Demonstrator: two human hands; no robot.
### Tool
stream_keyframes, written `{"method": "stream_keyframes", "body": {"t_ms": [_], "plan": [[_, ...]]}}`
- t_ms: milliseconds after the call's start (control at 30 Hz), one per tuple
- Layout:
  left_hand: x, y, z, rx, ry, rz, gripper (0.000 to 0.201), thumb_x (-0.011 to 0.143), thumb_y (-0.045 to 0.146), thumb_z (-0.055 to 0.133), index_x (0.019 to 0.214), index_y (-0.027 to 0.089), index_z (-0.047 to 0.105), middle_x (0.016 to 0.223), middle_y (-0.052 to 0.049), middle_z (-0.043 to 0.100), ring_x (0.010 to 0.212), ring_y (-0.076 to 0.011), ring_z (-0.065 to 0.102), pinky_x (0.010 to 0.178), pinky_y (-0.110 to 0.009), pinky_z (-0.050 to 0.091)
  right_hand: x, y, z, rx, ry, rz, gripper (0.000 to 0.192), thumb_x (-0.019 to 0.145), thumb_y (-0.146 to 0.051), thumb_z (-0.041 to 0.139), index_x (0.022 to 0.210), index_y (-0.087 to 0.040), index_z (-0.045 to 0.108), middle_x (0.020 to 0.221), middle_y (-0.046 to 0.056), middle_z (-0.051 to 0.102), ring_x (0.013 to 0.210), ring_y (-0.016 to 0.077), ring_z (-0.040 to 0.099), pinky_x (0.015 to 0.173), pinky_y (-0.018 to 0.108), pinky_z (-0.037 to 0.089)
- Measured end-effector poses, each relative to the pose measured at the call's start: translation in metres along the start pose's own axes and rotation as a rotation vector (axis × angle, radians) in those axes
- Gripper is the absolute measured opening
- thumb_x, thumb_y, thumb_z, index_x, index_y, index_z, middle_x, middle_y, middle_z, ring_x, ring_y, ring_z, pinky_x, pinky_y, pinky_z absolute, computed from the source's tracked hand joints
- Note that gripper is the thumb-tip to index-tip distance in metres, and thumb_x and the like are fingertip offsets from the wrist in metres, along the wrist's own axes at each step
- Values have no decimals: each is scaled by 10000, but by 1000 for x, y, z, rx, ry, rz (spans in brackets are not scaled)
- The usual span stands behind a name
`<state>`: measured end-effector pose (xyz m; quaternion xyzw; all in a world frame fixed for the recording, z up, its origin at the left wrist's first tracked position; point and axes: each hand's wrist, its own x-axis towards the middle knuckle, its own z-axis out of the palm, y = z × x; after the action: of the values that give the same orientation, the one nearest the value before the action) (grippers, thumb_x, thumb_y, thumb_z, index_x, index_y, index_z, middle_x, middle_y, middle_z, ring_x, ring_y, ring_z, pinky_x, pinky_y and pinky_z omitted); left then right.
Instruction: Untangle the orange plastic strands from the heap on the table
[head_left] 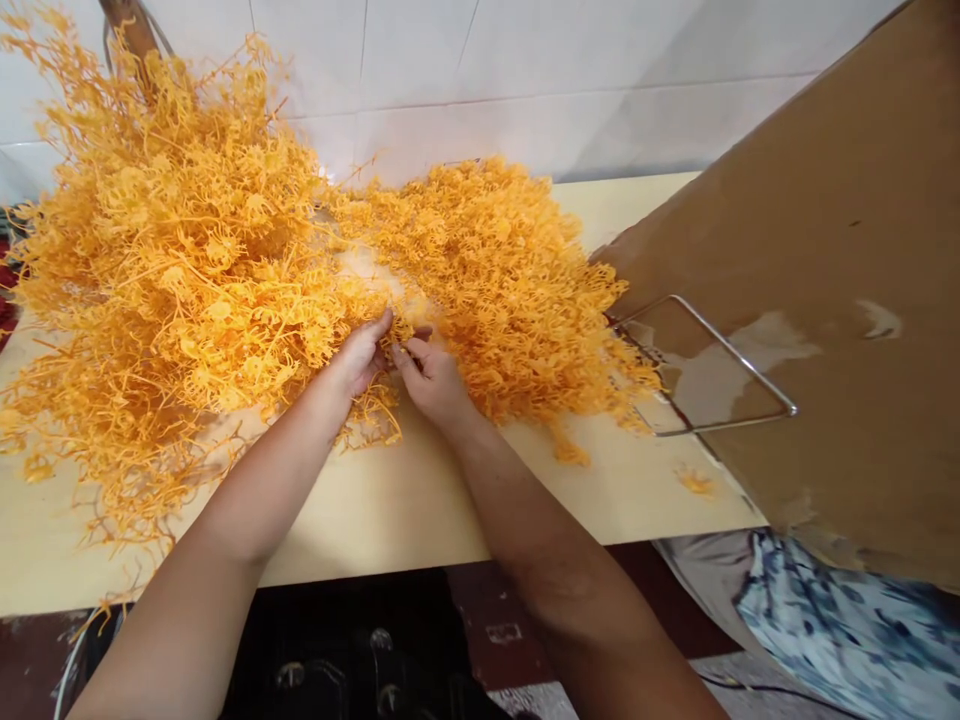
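Two hands: your left hand (361, 357) and right hand (429, 378) meet, pinching orange sprigs (401, 335) mid-surface (390, 505).
Piles: left heap (165, 260), right heap (502, 270) crowd both sides.
Right: cardboard (840, 250), wire frame (705, 370).

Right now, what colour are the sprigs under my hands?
Orange-yellow sprigs, both hands pinching them; seen in the head view.

Orange sprigs (187, 260), pale yellow table (390, 500), brown cardboard (847, 250).

Both forearms are bare to the elbow — no sleeves, watch or bracelet; the left hand (360, 357) and right hand (431, 378) wear no gloves — no rings visible
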<state>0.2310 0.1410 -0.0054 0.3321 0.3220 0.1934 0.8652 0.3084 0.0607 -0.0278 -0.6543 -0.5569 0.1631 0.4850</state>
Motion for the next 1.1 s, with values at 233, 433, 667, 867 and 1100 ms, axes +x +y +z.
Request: {"method": "stream_keyframes", "body": {"t_ms": [233,433,667,867,1100], "plan": [[2,-4,9,-38,233,9,175,848,267,437,898,137,543,506,19,551,611,-146,630,711,-288,503,-16,-24,-4,20,-123,-174,314,819,-242,427,539,-196,293,507,-39,306,506,87,312,519,247,268],[-2,1,7,-124,124,58,267,847,344,444,959,119,533,651,-34,625,661,-141,643,764,-285,485,-28,-51,4,266,-306,-248,171,804,-256,420,645,-192,418,580,-22,423,520,82,385,508,234,301],[0,2,-4,-106,-90,29,394,885,392,301,938,133,592,878,-91,693,809,-163,653,766,-294,479,-10,-3,-5,491,15,347,109,718,-265,471,805,-204,450,617,-42,464,449,70,360,434,222,287],[2,-1,-4,-99,-151,40,438,886,395,273,1015,134,601,943,-97,689,974,-185,615,856,-321,454,-7,-2,8,428,34,293,272,760,-450,494,728,-180,474,685,-4,509,635,101,489,566,236,395],[0,-2,3,-177,-55,-24,394,881,318,316,1028,94,605,897,-105,694,913,-179,635,859,-308,459,3,5,6,253,175,177,309,718,-424,581,879,-171,505,865,51,577,779,142,532,680,272,430]]}}
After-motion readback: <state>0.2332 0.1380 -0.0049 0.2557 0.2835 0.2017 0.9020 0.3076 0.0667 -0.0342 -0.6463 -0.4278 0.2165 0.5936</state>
